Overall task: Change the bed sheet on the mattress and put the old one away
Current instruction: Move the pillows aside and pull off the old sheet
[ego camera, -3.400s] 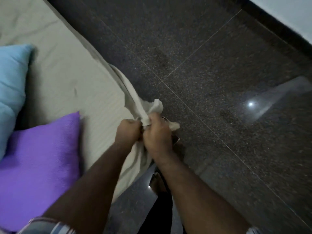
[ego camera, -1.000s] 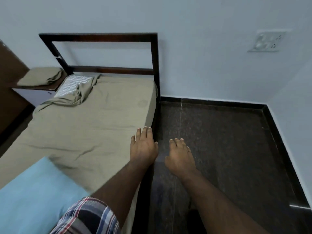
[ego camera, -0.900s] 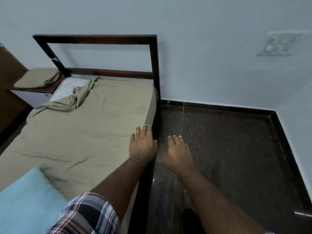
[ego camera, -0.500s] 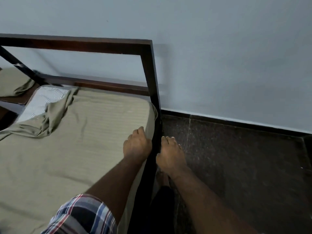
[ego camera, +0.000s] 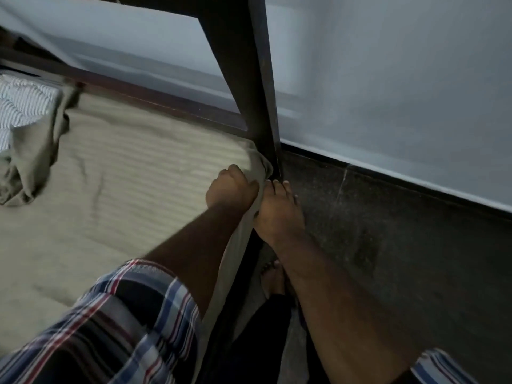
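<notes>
An olive-beige bed sheet covers the mattress. At the far left its corner is pulled loose and bunched up, baring the striped mattress. My left hand lies on the sheet's right corner beside the dark bedpost, fingers curled into the fabric. My right hand reaches along the mattress side just below that corner, fingers extended against the hanging sheet edge. Whether the right hand holds the cloth is hidden.
The dark wooden headboard frame stands right behind the corner, against a pale blue wall. A dark polished stone floor lies to the right of the bed. My bare foot stands beside the bed frame.
I have walked along the bed to its headboard corner. Both hands, open and in the air before, are now down at the sheet's right corner, and the left has curled into the fabric.
</notes>
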